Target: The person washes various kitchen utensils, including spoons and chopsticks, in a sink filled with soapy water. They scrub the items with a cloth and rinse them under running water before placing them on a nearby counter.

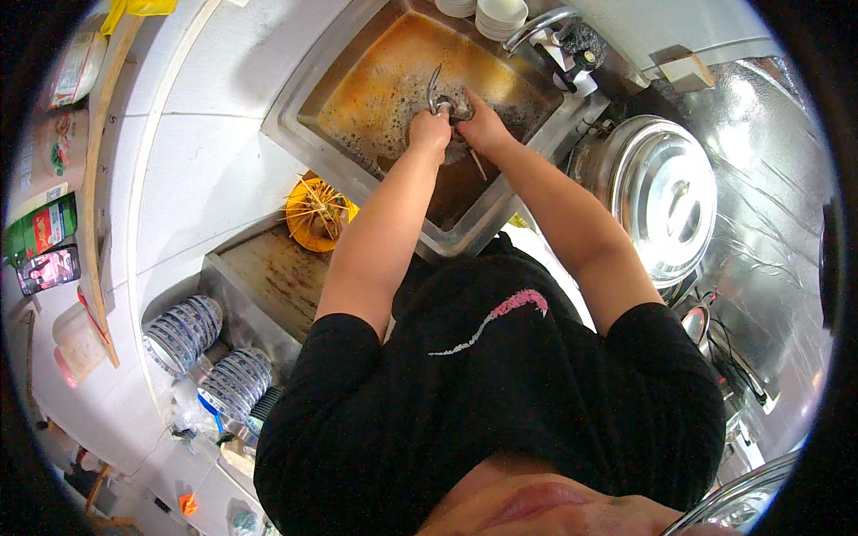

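Observation:
A metal sink point(281, 127) holds brownish, foamy water point(375, 74). Over it, my left hand point(429, 132) is closed around a metal utensil with a curved, hook-like end point(434, 87) that rises above the foam. My right hand point(484, 128) is close beside it, thumb and forefinger spread around a greyish, shiny object point(460, 106); whether it grips this object is unclear. A thin stick-like thing point(478, 165) slants down below the hands, partly hidden.
Stacked white bowls point(501, 19) and a curved metal faucet point(539, 28) line the sink's far edge. On the right is a large lidded metal pot point(663, 201). An orange container with thin sticks point(315, 214) and stacked blue-and-white bowls point(184, 335) are to the left.

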